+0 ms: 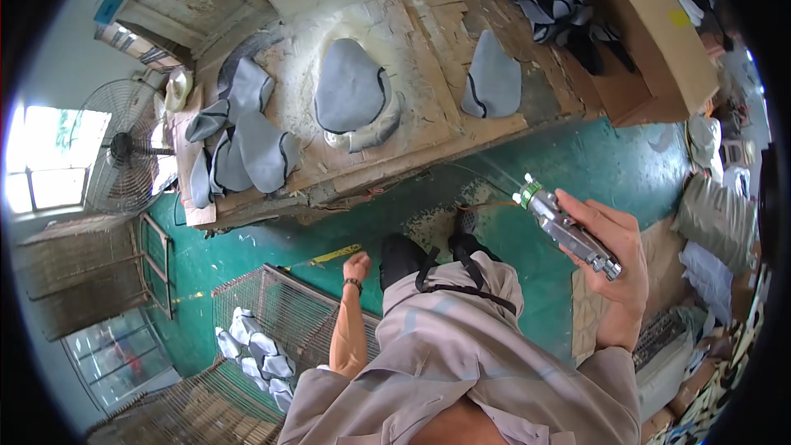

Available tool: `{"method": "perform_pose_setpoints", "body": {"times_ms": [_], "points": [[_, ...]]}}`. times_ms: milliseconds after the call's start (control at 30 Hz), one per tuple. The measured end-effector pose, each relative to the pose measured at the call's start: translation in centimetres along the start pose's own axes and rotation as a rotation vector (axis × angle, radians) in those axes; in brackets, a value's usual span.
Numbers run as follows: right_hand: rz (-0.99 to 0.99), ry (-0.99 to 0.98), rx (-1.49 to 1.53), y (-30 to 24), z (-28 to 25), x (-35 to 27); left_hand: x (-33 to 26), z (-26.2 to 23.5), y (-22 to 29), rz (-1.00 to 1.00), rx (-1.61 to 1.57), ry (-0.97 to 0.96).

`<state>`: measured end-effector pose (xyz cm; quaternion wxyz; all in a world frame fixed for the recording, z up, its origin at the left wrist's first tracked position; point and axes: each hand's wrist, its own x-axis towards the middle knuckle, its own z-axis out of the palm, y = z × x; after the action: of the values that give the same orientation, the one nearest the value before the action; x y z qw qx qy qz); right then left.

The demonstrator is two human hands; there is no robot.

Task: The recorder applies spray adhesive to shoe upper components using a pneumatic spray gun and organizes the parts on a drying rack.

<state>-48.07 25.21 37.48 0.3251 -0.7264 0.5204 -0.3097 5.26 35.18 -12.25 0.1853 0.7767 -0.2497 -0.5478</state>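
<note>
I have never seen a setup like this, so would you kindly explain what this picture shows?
There is no robot here: a person works with two bare hands. The single picture comes from a wide fisheye camera worn on the head, looking down, so straight edges bend near the rim.

The right hand holds what looks like a metal spray gun with a green ring, its nozzle toward the worktable. The left hand is curled closed, with nothing visible in it.

On the cardboard-covered worktable lie grey, fabric-like pieces with dark edging; a cardboard box is at the right.
</note>
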Motion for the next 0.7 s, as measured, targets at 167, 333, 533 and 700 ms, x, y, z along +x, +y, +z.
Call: {"method": "perform_pose_setpoints", "body": {"times_ms": [167,333,533,700], "points": [[-0.076,0.093,-0.009,0.6,-0.5,5.1,-3.0,0.6,-3.3,-0.251,-0.303,-0.023],[-0.232,-0.167,-0.045,-2.4,-0.4,9.2,-2.6,1.7,0.9,0.050,-0.146,0.118],[-0.204,-0.177,-0.248,-5.2,0.9,12.8,-0.5,3.5,18.5,0.670,-0.056,0.296],[-0.169,-0.076,-0.206,-7.1,1.5,12.1,0.4,1.5,29.2,0.993,-0.129,0.465]]}}
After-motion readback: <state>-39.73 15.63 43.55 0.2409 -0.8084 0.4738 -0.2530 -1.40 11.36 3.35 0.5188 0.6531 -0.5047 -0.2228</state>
